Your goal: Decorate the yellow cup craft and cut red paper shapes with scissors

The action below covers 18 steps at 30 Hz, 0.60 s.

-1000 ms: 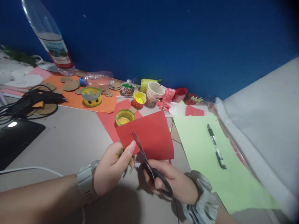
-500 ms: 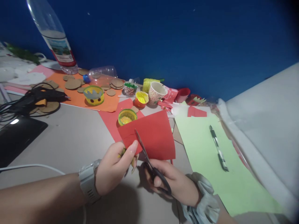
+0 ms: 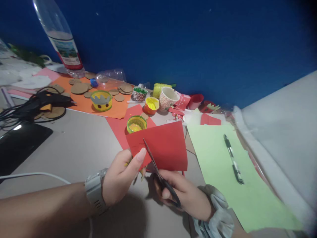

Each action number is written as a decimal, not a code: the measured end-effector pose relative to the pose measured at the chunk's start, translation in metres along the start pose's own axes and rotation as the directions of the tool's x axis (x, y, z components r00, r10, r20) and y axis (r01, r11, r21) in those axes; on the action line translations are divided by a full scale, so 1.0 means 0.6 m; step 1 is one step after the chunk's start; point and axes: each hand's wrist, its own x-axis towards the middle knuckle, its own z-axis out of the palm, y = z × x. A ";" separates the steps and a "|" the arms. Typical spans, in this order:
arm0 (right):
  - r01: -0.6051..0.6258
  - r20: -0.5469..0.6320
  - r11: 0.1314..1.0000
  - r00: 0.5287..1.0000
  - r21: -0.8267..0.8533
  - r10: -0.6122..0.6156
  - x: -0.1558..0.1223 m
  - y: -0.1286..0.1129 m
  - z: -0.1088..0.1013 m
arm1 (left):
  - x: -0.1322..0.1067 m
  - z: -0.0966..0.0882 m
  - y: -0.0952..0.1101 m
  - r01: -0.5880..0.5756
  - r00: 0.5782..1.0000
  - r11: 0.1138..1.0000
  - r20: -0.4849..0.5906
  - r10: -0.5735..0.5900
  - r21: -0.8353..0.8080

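Note:
My left hand pinches the lower left corner of a red paper sheet and holds it up over the table. A grey watch sits on that wrist. My right hand grips black scissors by the handles, and the blades reach up into the sheet's lower edge beside my left thumb. A grey scrunchie is round my right wrist.
A light green sheet with a pen lies to the right. Behind are small paint pots, a paper cup, cardboard discs on orange paper, a plastic bottle and a glue gun. A dark laptop lies left.
The view has shifted slightly. The scissors have closed a little further into the red sheet; both hands stay in place.

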 end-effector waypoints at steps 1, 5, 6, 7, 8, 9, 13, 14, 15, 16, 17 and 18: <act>0.003 0.000 1.000 1.000 -0.002 -0.003 0.000 0.000 0.000 | 0.000 0.000 -0.002 0.011 1.000 1.000 -0.020 -0.012 -0.010; 0.012 0.005 1.000 1.000 0.022 -0.012 0.001 0.002 0.003 | 0.001 0.000 -0.007 0.031 1.000 0.999 -0.007 -0.031 -0.010; 0.014 0.005 0.999 1.000 0.029 -0.014 0.001 0.004 0.003 | 0.001 0.000 -0.007 0.024 1.000 1.000 0.010 -0.024 -0.006; 0.013 0.002 0.999 1.000 0.034 -0.013 0.001 0.005 0.004 | 0.001 0.000 -0.007 0.014 1.000 1.000 0.024 -0.013 -0.002; 0.011 0.000 0.999 1.000 0.037 -0.011 0.001 0.005 0.004 | 0.000 0.000 -0.006 0.000 0.999 1.000 0.034 0.000 0.002; 0.010 -0.002 0.999 1.000 0.038 -0.010 0.000 0.005 0.005 | 0.000 0.000 -0.005 -0.011 0.999 1.000 0.040 0.011 0.007; 0.008 -0.003 0.999 1.000 0.044 -0.008 0.000 0.003 0.006 | -0.001 -0.001 -0.001 -0.024 0.998 1.000 0.050 0.023 0.018; 0.010 -0.002 0.999 1.000 0.043 -0.010 0.000 0.002 0.006 | -0.001 -0.001 0.000 -0.028 0.998 0.999 0.053 0.027 0.017; 0.008 -0.002 0.999 1.000 0.040 -0.008 0.000 0.001 0.006 | -0.001 -0.002 0.001 -0.035 0.998 0.999 0.055 0.034 0.012; 0.004 -0.003 0.999 1.000 0.037 -0.004 0.000 0.001 0.005 | 0.000 -0.002 0.002 -0.044 0.998 0.999 0.055 0.043 0.007; 0.000 -0.005 0.999 1.000 0.034 0.000 0.001 0.001 0.005 | 0.000 -0.002 0.003 -0.052 0.997 0.999 0.053 0.052 0.003; -0.005 -0.005 0.999 1.000 0.032 0.006 0.001 0.001 0.004 | 0.000 -0.002 0.003 -0.059 0.997 0.998 0.052 0.059 0.000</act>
